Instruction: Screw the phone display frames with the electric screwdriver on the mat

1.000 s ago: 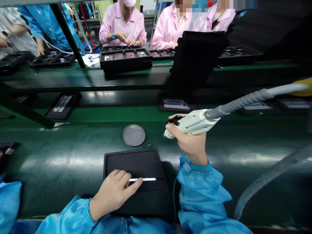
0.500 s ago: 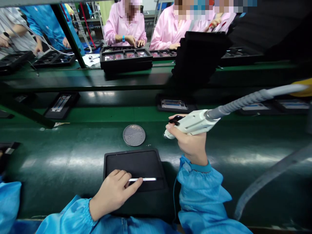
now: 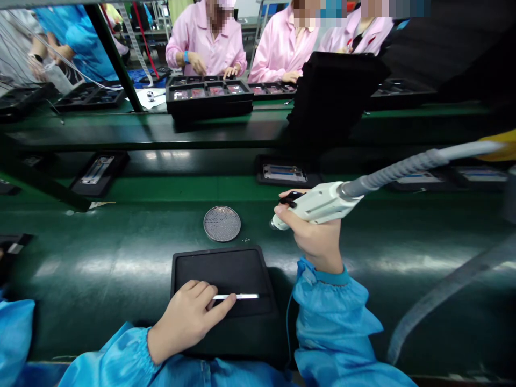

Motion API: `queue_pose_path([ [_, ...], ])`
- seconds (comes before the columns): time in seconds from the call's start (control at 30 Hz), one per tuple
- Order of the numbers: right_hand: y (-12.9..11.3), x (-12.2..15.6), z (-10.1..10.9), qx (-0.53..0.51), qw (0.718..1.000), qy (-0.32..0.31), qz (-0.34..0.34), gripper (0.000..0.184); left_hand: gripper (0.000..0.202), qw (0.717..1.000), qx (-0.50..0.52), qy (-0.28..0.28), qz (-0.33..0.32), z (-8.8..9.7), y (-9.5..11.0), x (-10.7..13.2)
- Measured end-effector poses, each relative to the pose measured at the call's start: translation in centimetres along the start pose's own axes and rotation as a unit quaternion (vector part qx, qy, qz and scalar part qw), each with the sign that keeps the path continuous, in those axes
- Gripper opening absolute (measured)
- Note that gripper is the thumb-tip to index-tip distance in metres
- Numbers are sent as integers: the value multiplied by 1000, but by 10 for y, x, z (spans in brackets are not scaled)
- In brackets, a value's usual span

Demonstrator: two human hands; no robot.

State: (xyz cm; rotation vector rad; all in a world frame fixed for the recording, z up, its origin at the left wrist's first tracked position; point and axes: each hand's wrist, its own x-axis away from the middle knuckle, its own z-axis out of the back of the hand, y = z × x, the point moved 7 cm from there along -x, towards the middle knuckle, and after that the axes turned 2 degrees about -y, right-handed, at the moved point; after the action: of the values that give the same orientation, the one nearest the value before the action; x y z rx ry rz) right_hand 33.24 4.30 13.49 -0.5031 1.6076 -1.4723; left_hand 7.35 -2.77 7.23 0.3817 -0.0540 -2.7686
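My left hand (image 3: 187, 317) is closed on a thin, silver-white phone frame (image 3: 247, 296), seen edge-on, with the thumb along its near side. Beneath it lies a shallow black tray (image 3: 221, 263). In my right hand (image 3: 318, 242) is a white electric screwdriver (image 3: 328, 203), its tip pointing left above the bench and its grey cable running off to the right. Between the hands, beyond the tray, a round grey dimpled dish (image 3: 222, 223) holds tiny bits at its far rim. A few small screws (image 3: 245, 240) lie loose beside the dish.
Behind the dish, black trays with phone frames (image 3: 284, 173) line a green strip. A tall black stack (image 3: 334, 97) stands on the raised shelf near partitioned trays (image 3: 209, 92). A slanted post (image 3: 44, 180) is at left. Several people work across the bench.
The trays with phone frames on the far strip have shifted slightly left. Hands of people across the bench have moved. Both my hands and what they hold stay in place.
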Motion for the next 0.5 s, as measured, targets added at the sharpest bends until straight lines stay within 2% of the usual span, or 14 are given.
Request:
queue_pose_path([
  [0.5, -1, -1, -1, 24, 1000, -3, 4, 20, 43, 999, 11, -30, 1, -2, -1, -1],
])
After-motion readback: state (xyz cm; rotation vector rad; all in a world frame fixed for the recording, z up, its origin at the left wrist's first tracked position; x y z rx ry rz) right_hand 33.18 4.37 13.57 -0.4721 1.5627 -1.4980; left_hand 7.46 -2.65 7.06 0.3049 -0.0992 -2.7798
